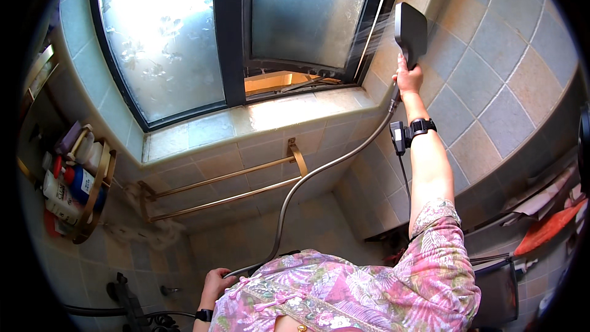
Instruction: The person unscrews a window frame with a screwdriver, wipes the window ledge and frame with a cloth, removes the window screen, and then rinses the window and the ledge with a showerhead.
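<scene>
My right hand (409,79) is raised at the upper right, its fingers wrapped round the handle of a dark, square shower head (413,32). Fine jets of water leave its face toward the left, at the frosted window pane (310,15) and its dark frame. From the handle a grey flexible shower hose (284,215) curves down to my left hand (215,285), low in the view. The left fingers are closed round the hose near my body. A black device (399,138) with a cable is strapped at my right wrist.
A tiled sill (270,112) runs below the window, with a two-bar towel rack (224,179) on the wall under it. At left, a corner shelf (92,212) holds several bottles. Tiled wall (485,98) rises close at right. Dark tap fittings (126,301) are at lower left.
</scene>
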Available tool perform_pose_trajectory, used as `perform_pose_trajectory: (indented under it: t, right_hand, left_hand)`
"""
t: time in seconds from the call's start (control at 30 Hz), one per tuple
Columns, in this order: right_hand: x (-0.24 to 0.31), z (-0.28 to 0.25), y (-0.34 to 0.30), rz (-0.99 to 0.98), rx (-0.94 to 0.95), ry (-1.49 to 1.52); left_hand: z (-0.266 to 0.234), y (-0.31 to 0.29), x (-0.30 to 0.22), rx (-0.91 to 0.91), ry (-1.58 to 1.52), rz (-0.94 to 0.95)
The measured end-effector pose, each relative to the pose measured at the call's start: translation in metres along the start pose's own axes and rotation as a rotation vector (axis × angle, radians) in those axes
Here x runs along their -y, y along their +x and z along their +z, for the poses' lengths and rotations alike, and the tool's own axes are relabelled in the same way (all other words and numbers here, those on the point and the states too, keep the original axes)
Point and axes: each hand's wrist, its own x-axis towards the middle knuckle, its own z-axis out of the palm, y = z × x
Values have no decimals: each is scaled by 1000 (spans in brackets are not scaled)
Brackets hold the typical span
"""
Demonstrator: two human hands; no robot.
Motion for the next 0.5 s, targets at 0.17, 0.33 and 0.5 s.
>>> perform_pose_trajectory:
  t: [0.17,0.33,0.5]
  right_hand:
    - [-22,-6,-11,129,49,7]
    - [-22,2,-21,179,62,177]
    - [-24,-10,-21,121,-30,41]
  left_hand:
    - [-1,-3,-5,-22,5,-8]
    - [-1,2,3,-31,32,-23]
    - [1,1,-1,-37,-21,-46]
